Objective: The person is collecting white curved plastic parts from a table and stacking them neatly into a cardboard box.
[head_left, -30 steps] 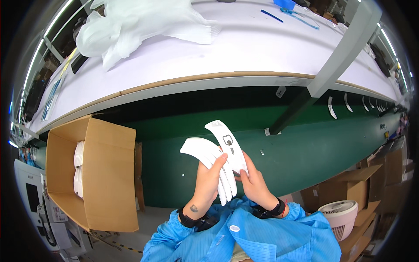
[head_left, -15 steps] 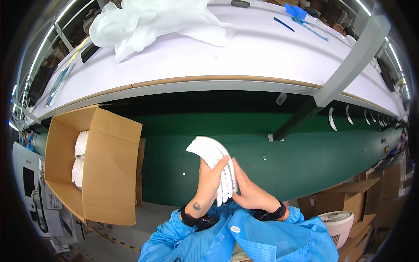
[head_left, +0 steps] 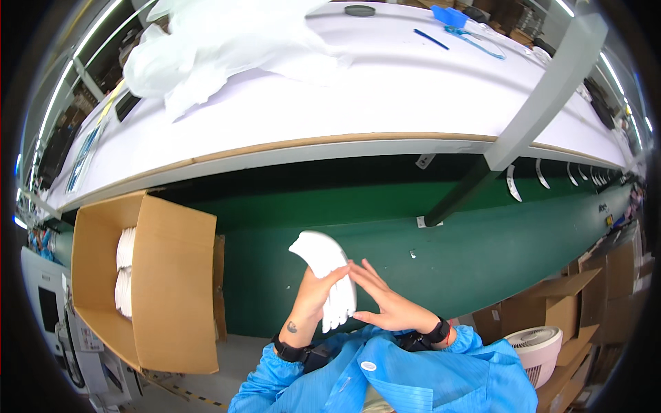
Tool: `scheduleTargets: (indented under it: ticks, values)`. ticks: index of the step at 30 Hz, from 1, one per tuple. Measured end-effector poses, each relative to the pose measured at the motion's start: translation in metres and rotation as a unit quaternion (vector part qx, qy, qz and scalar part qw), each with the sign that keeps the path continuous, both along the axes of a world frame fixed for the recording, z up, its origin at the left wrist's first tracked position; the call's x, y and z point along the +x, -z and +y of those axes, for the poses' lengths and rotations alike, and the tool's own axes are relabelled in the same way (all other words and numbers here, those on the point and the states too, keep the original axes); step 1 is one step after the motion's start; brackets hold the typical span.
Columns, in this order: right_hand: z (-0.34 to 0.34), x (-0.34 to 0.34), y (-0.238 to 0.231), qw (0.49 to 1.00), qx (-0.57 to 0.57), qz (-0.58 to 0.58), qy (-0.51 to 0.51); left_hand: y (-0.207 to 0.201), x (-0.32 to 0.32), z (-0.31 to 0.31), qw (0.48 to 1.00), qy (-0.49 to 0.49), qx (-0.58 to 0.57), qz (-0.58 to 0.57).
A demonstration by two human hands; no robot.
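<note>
Several curved white parts, held together as one stack (head_left: 318,253), are located in the left hand (head_left: 315,292). The left grip is closed around the stack: the thumb lies across the upper face, and the stack projects beyond and below the thumb. The right hand (head_left: 392,308) is at the right edge of the stack, fingers extended and thumb spread wide; its fingertips are at the edge, and contact cannot be confirmed.

Left of the grip: a box (head_left: 175,282) containing two white bundles (head_left: 124,275). Beyond the grip: a green surface (head_left: 454,275), then a white bench (head_left: 385,103) bearing a crumpled sheet (head_left: 227,48). Right of the grip, beyond: a row of curved strips (head_left: 513,184). Right of the grip, nearer the body: a fan (head_left: 537,354)
</note>
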State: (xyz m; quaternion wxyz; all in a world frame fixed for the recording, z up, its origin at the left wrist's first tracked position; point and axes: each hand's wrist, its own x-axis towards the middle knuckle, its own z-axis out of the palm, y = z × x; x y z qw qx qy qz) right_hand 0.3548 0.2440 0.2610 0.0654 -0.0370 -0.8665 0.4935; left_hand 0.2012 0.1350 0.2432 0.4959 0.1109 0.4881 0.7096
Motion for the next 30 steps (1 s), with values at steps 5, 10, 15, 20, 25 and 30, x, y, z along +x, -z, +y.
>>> scheduleTargets:
  ticks: [5,10,15,20,25,30]
  values:
    - [0.057,-0.029,0.049,0.970,-0.236,-0.054,0.036,0.034,-0.001,-0.011,0.991,0.012,-0.035,-0.130]
    - [0.178,-0.058,0.107,0.833,-0.482,-0.059,0.266,0.053,0.003,-0.015,0.984,0.034,-0.086,-0.156]
    - [0.263,-0.091,0.157,0.819,-0.421,-0.058,0.386,0.056,-0.007,-0.013,0.981,-0.001,-0.132,-0.140]
    - [0.324,-0.117,0.217,0.815,-0.352,-0.063,0.456,0.060,-0.022,-0.002,0.978,-0.016,-0.167,-0.123]
    - [0.338,-0.142,0.251,0.879,-0.095,-0.023,0.466,0.054,-0.030,0.009,0.971,-0.054,-0.192,-0.130]
    - [0.333,-0.127,0.271,0.856,0.246,0.022,0.454,0.051,-0.029,0.021,0.975,-0.043,-0.186,-0.114]
